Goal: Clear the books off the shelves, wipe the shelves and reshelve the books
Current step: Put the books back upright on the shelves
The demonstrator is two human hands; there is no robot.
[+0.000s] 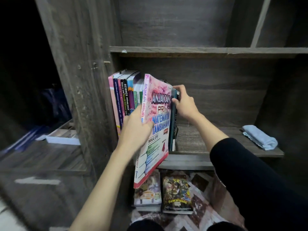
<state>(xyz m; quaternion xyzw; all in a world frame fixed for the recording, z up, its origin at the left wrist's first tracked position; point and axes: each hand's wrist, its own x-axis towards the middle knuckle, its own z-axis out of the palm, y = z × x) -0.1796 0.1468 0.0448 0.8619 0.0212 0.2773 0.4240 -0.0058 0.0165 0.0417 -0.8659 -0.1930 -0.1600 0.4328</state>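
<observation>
Grip: your left hand (135,129) clasps pink workbook (156,124) | right hand (185,104) pinches dark books (173,124) | folded cloth (259,137) lies right on shelf (208,140)

A shelving unit (86,80) of dark grey, wood-grain board fills the view under dim light. Its back panel (183,22) shows the same grain, and an upright divider (260,22) splits the upper bay at the right. To the left a lower ledge (41,157) of matching board runs into blackness. Below lies a patterned rug (201,204) in pink and brown.
</observation>
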